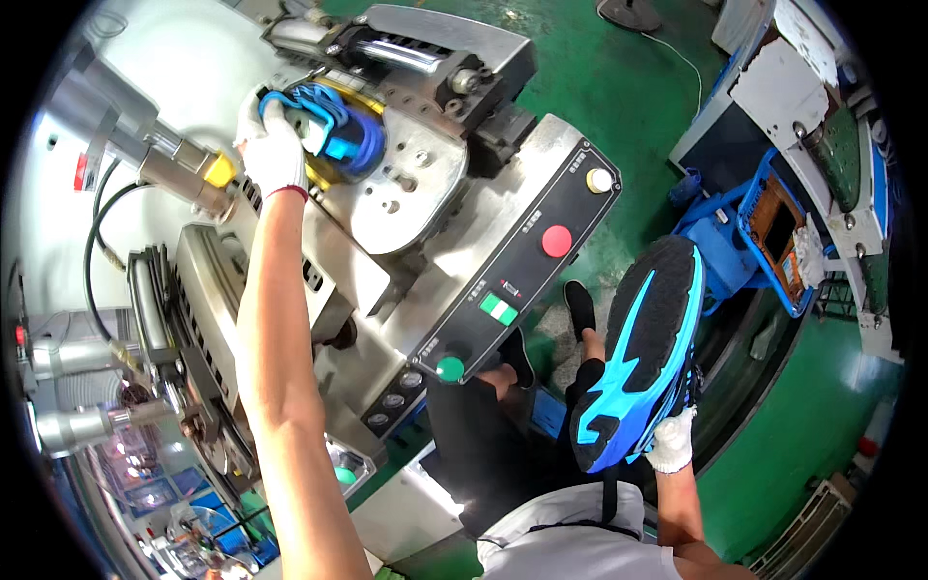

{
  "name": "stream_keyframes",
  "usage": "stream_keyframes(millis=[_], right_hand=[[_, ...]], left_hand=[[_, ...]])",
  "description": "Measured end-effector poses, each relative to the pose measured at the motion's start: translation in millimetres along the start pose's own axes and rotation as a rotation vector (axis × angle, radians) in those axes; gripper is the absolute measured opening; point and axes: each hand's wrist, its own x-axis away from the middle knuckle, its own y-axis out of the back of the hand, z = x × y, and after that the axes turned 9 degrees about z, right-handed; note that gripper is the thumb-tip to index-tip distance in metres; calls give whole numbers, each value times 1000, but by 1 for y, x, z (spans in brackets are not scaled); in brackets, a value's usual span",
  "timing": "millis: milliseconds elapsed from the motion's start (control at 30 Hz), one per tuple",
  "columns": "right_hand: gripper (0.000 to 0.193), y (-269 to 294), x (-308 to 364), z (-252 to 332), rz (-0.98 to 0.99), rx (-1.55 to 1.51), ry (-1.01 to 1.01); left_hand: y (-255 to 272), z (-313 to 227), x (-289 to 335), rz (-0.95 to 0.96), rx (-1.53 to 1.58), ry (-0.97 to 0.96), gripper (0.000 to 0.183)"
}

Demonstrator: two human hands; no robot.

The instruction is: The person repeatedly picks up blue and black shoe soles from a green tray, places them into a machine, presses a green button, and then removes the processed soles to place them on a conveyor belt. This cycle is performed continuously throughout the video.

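Observation:
My left hand [275, 150], in a white glove with a red cuff edge, reaches far out to a machine. Its fingers curl onto the blue shoe [362, 143] that sits in the machine's clamp beside a round metal plate [411, 184]. Part of that shoe is hidden by the hand and the clamp. At the lower right, my right hand [672, 440], also white-gloved, grips a second shoe [643, 358] near its heel end. Its black and bright blue sole faces up; most of the upper is hidden beneath.
A slanted control panel [517, 261] carries red, green and white buttons. Metal cylinders [174, 145] and hoses stand at the left. To the right are a blue stool [720, 251] with a wooden tray, a dark conveyor [764, 358] and a workbench [797, 106].

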Motion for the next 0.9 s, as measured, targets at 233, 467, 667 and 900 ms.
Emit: stream_keyframes(millis=[233, 467, 667, 900], right_hand=[[59, -28, -6, 14, 34, 251, 151], [34, -186, -105, 100, 146, 748, 415], [62, -403, -204, 151, 317, 1364, 609], [74, -512, -353, 72, 358, 2240, 425]], left_hand=[[129, -129, 101, -105, 110, -346, 29], [241, -106, 319, 664, 495, -296, 19], [272, -53, 464, 1015, 434, 19, 38], [284, -30, 496, 963, 433, -14, 35]])
